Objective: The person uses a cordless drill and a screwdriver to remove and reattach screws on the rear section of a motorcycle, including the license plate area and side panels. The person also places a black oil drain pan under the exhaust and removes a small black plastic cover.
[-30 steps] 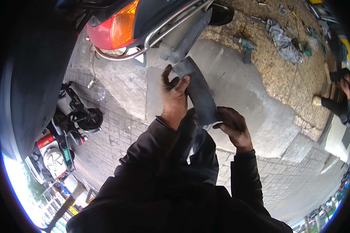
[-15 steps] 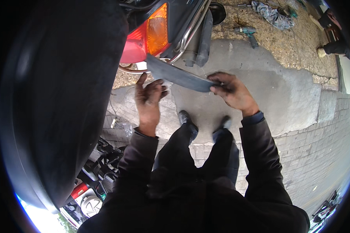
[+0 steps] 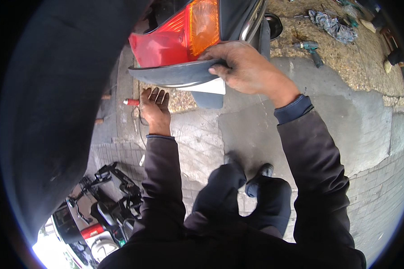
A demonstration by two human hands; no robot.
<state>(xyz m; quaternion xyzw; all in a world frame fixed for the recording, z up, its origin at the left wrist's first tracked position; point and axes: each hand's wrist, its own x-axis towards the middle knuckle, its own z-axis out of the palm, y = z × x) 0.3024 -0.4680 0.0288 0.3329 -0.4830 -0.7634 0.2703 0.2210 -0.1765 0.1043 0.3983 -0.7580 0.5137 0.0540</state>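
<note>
My right hand (image 3: 249, 71) pinches the right end of a long, curved dark-grey plastic trim strip (image 3: 170, 75). The strip lies along the lower edge of a vehicle's tail light, with a red lens (image 3: 159, 48) and an amber lens (image 3: 205, 29). Whether it is seated there I cannot tell. Below the strip's left half, my left hand (image 3: 155, 107) is open, fingers up and holding nothing, a small gap under the strip. Part of a white plate (image 3: 214, 86) shows beneath the strip, near my right hand.
A large dark, smooth form (image 3: 54, 98) fills the left side. On the ground at the upper right lie a cordless drill (image 3: 312, 50) and a crumpled rag (image 3: 332, 27). A small red object (image 3: 131, 102) is beside my left hand. Parked two-wheelers (image 3: 105, 206) stand lower left.
The strip has moved left and up against the underside of the tail light, carried by my right hand. My left hand has shifted slightly left and stays open. My view has moved too.
</note>
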